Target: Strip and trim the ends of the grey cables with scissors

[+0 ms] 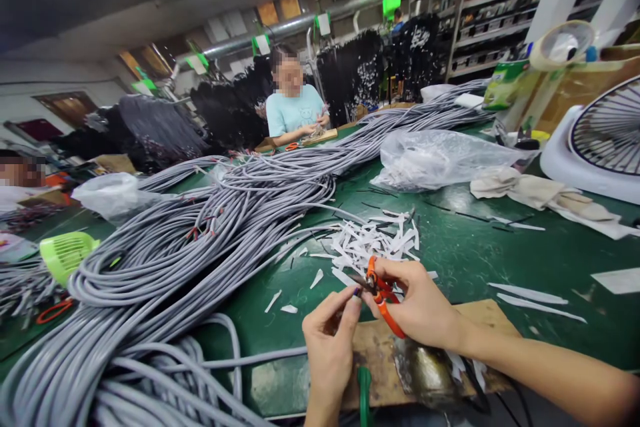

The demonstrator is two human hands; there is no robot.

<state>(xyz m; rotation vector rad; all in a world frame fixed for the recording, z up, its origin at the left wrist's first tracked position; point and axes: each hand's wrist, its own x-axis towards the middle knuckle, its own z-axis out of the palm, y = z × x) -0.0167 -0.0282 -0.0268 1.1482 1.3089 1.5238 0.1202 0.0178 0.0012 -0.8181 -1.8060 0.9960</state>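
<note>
My right hand grips a pair of orange-handled scissors, their dark blades pointing left toward my other fingertips. Thumb and forefinger of my left hand are pinched together on the end of a grey cable. A small dark blue tip pokes out of that pinch beside the blades; most of the cable end is hidden by my fingers. Just beyond both hands lies a pile of white strip scraps. Under my hands is a worn wooden board with a metal piece on it.
A large bundle of grey cables fills the left of the green table. A plastic bag, cloth gloves and a white fan are at the right. Across the table sits a co-worker. A green basket stands left.
</note>
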